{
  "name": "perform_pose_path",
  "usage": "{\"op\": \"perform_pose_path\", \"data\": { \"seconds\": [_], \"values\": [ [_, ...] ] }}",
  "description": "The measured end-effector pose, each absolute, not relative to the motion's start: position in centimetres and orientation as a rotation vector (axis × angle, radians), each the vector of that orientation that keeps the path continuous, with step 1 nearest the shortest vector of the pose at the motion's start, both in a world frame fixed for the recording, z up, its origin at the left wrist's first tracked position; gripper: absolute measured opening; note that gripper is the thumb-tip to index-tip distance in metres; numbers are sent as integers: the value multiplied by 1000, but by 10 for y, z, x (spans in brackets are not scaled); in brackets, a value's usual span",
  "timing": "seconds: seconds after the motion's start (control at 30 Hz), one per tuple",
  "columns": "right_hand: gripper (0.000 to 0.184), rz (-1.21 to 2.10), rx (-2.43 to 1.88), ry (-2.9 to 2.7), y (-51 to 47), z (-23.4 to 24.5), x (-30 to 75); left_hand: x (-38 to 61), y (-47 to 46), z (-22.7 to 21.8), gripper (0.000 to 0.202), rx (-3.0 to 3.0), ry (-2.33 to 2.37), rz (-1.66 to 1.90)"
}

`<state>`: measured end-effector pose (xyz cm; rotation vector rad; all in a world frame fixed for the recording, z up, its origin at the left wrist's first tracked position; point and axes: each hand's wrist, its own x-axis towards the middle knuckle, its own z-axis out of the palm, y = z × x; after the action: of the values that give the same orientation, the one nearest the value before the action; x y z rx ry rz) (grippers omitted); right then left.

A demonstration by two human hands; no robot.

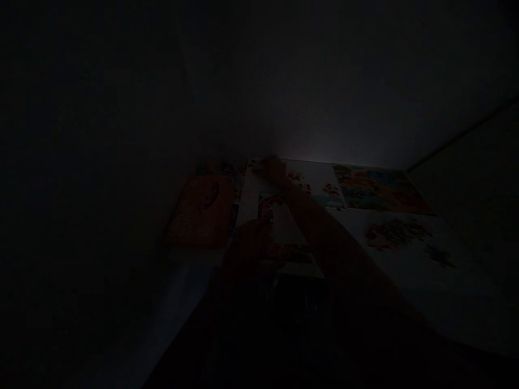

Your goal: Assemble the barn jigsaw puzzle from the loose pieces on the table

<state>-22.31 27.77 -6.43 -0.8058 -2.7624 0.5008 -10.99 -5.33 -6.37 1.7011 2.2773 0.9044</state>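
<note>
it's really dark in here, so i'm mostly going off shapes. closest to the camera, the left hand (247, 248) is hovering low over a white panel (294, 235), and it's so shadowed that i can't tell whether it's open, narrow or holding something. a strip of jigsaw pieces (287, 253) is sitting right by it, probably kept there so it's within easy reach. the right arm (324, 243) is crossing over toward the far end, with the right hand (273, 168) resting on a white sheet (312, 175). it looks bunched up, but i can't tell if it's holding a piece either. loose jigsaw pieces (330, 189) are lying on that sheet, likely spread out so each one stays easy to see. off to the right, a big white board (409, 281) is carrying a heap of pieces (397, 233), maybe parked out of the way. further out, an orange box lid (198, 210) is sitting on the left, and a colourful puzzle picture (377, 189) is lying flat on the right, seemingly placed where it's easy to glance at.
</note>
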Motion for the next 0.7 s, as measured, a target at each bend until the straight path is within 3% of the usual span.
{"op": "perform_pose_path", "data": {
  "seconds": [0.47, 0.7],
  "values": [
    [56, 376, -608, -2798, 295, -58, -211, -109, -52, -63, 102, 1713, 2279, 859],
    [58, 487, -156, -2770, 292, -39, -122, -109, -52, -64, 104, 1768, 2279, 898]
  ]
}}
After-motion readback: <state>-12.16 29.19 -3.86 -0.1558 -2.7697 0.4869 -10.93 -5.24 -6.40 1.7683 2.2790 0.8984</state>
